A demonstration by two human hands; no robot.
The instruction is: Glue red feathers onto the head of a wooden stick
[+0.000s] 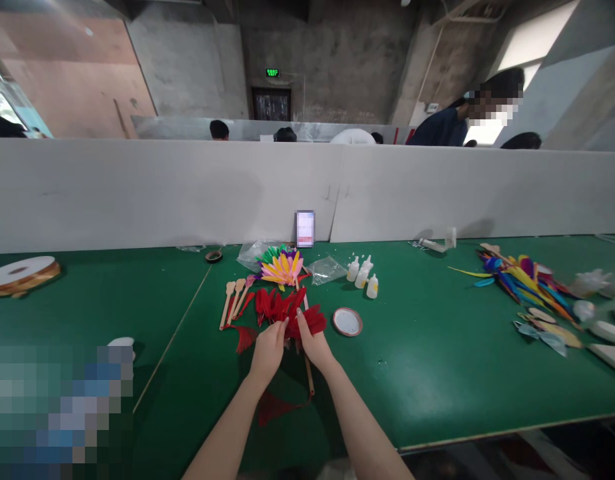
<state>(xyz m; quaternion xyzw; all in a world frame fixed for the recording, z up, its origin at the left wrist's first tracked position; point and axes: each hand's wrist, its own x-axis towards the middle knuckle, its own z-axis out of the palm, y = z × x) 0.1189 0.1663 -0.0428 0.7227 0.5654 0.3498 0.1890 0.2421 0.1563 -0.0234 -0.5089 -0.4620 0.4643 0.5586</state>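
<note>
Over the green table, my left hand is closed in a pinch at the lower edge of a cluster of red feathers. My right hand grips the right side of the red feathers, its thumb lying on top. Below them a wooden handle slants down, ending in a dark red tassel; my hands hide where it joins. Left of my hands lie several wooden sticks with shaped heads and a red tassel. Just beyond is a bunch of pink, yellow, green and purple feathers.
To the right stand a small white dish and several dropper bottles. A phone leans on the white partition. Colourful feathers lie far right, a ribbon roll far left. A blurred-out person's arm is at lower left.
</note>
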